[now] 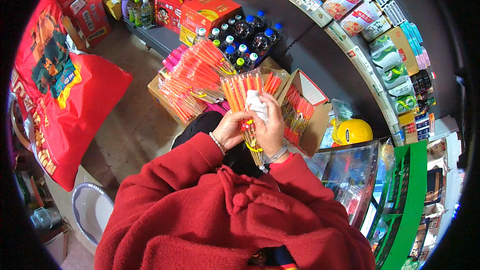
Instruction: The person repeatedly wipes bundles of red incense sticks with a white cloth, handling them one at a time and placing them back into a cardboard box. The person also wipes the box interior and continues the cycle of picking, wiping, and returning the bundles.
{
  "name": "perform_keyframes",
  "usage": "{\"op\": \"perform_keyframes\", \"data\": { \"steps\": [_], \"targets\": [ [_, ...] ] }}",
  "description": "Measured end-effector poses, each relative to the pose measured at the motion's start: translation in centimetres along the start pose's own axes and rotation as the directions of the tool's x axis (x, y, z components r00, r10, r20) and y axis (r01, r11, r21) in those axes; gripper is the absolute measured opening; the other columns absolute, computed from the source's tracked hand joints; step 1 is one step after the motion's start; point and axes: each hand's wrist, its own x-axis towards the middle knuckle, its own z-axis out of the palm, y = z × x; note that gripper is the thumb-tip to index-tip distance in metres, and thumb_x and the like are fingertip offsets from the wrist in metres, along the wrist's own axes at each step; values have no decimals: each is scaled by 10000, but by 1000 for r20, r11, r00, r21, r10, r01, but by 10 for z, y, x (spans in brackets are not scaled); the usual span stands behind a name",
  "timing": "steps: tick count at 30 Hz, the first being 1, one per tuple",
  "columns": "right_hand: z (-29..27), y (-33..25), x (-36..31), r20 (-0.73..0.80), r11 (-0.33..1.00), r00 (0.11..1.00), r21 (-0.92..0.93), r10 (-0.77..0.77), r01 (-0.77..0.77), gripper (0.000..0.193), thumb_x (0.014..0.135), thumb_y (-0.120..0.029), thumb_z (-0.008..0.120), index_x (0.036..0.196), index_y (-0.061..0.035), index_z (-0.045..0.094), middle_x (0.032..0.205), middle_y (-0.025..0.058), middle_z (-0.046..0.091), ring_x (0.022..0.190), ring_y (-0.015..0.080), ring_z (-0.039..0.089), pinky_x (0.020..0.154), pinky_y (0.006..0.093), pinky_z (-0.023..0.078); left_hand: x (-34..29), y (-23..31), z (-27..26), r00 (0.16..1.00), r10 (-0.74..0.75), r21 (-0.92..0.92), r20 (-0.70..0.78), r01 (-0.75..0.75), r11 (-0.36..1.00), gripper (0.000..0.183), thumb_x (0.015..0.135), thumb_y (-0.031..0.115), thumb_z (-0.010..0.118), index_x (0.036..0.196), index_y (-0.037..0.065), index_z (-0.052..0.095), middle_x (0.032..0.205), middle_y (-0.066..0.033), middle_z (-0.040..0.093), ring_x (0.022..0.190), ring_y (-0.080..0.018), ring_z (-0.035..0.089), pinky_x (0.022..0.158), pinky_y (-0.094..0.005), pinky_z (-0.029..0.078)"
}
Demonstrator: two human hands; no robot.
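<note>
In front of my chest, both hands are on a bundle of orange sticks [231,92] in clear wrapping, its thin brown ends pointing down toward me. My right hand [270,125] is closed round its middle. From the left side, my left hand [229,127] presses its closed fingers against the bundle. A white, ridged wad [256,106] sits at my right fingers; I cannot tell whether it is a wrapping on a finger or a separate thing. More wrapped orange bundles [200,70] are piled in a carton just beyond my left hand. Another open carton [311,130] of red-orange bundles stands beside my right hand.
Dark drink bottles [262,40] and red boxes [210,10] line the low shelf ahead. A large red bag [85,115] stands at left, above a pale basin [92,207]. To the right are a yellow helmet-shaped object [354,132], a glass case [345,175] and stocked shelves.
</note>
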Motion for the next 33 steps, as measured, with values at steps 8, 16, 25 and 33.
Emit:
{"op": "perform_keyframes", "data": {
  "steps": [8,16,25,33],
  "targets": [
    [-18,19,14,-109,972,967,61,231,-225,333,833,-1,667,1158,-5,593,1142,174,613,1054,335,612,928,402,487,-5,0,10,999,-52,20,9,52,998,441,875,46,662,1296,38,533,1187,-97,640,1074,-227,635,974,-406,501],
    [-24,-11,29,-26,984,996,-158,-85,80,452,766,85,669,1196,-44,617,1208,156,599,1109,331,600,938,376,495,1,-9,5,987,-41,46,153,34,998,787,897,680,477,1448,122,407,1485,-95,438,1360,-257,420,1150,-476,290],
    [-19,-22,20,273,966,957,-208,-92,152,403,705,27,615,1081,-96,693,1121,120,636,1040,328,590,898,414,495,-2,1,10,987,4,-134,161,17,991,785,912,722,372,1420,126,432,1413,-101,506,1300,-274,483,1111,-477,347],
    [-27,-31,10,381,963,919,-192,-104,189,400,650,58,566,985,-102,717,1094,107,651,1041,321,585,888,410,499,2,11,-1,990,-23,-143,142,43,989,729,935,660,423,1373,80,477,1324,-135,572,1218,-289,552,1076,-462,394]
  ]
}}
